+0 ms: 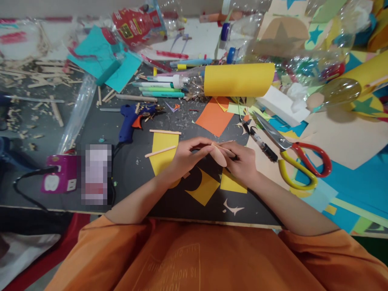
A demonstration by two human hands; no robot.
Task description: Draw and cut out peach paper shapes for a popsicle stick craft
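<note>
Over the middle of the dark table, my left hand (192, 155) and my right hand (243, 160) meet around a small pale peach paper cutout (218, 156). Fingers and thumbs of both hands are closed on it. A rounded lobe hangs down between them, and the fingers hide part of its outline. Beneath my left hand lies yellow paper (160, 141), with a thin wooden stick (160, 151) across it. Below the hands rest a yellow scrap with a round cut-out (207, 188) and another yellow piece (233, 182).
Large scissors (285, 145) lie partly open at right, beside a black marker (263, 143). A blue glue gun (129, 119) and a phone (96, 176) are on the left. Behind stand a bottle wrapped in a yellow paper tube (239, 79), orange paper (215, 115) and wood scraps (53, 74).
</note>
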